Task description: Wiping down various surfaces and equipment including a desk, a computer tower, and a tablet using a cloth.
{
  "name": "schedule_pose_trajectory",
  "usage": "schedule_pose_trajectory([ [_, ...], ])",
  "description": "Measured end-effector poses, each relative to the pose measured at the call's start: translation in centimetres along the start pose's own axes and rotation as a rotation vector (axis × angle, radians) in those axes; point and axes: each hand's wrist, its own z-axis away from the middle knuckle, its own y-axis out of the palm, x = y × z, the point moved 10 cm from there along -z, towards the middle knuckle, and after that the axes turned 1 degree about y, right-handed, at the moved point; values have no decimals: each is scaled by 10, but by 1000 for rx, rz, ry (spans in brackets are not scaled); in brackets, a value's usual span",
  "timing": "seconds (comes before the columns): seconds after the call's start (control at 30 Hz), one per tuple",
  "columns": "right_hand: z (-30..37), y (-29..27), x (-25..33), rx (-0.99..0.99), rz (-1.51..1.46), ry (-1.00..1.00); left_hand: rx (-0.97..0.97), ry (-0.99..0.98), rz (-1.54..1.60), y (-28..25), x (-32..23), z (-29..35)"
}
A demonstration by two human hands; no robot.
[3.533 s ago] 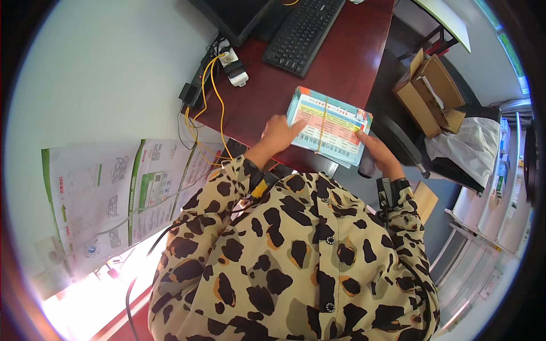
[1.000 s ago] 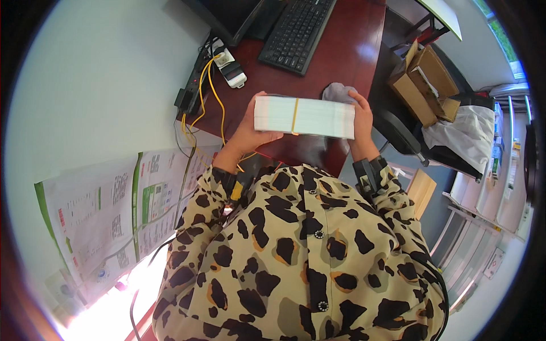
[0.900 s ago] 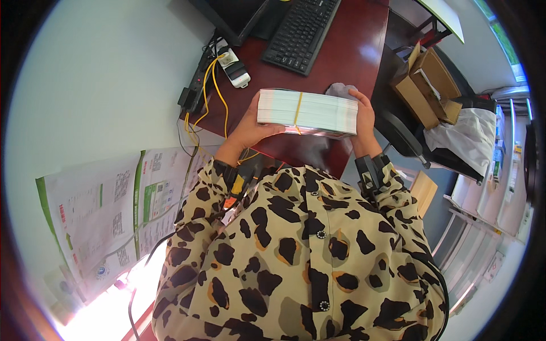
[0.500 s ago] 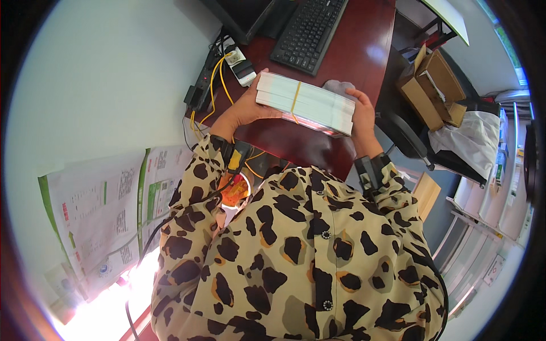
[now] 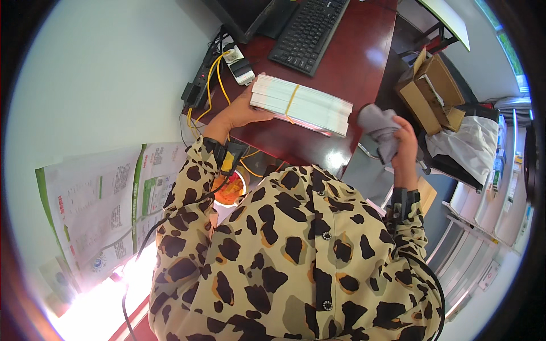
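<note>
Gripping paper stack (image 5: 301,105), cloth (image 5: 380,128) clutched

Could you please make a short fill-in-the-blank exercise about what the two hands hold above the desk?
1. The left hand holds one end of a white stack of paper bound by a yellow ____.
2. The right hand grips a crumpled grey ____.
3. Beyond the stack, on the dark red desk, lies a black ____.
4. The right hand is ____ the stack, not touching it.

Missing words: band; cloth; keyboard; apart from
</note>
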Motion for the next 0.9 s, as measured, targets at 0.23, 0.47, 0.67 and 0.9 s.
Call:
schedule_pose_trajectory([
  [0.23, 45, 106, -29, 507, 893, -276, -65, -149, 38, 6, 44, 17],
  [0.47, 70, 150, -28, 721, 1408, -550, -300, -78, 47, -15, 53, 33],
  [0.67, 108, 132, -60, 889, 926, -87, -578, -33, 129, -55, 56, 118],
  [0.9, 170, 299, -53, 700, 957, -1074, -487, -344, 141, -30, 104, 252],
])
